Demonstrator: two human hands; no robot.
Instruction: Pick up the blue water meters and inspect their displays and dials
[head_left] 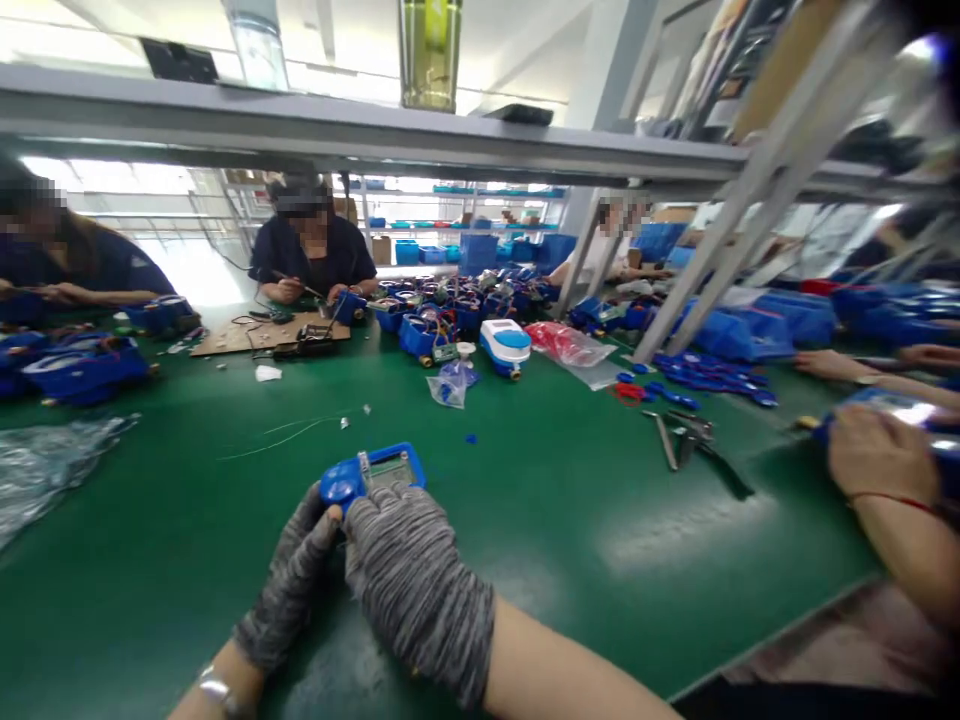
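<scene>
Green desk spreads before you, a shelf crossing above its far side. Blue housings crowd beneath; a slanted post blocks part of your far-right view. Tools lie right, a plastic bag left. At near centre, your left hand and right hand have their fingers gripping a blue case.

Legible texts, labels, brands, numbers, signs: none. Blue plastic housing with grey rectangular display window: any markings too small to read. White-and-blue rounded plastic unit: likewise.
</scene>
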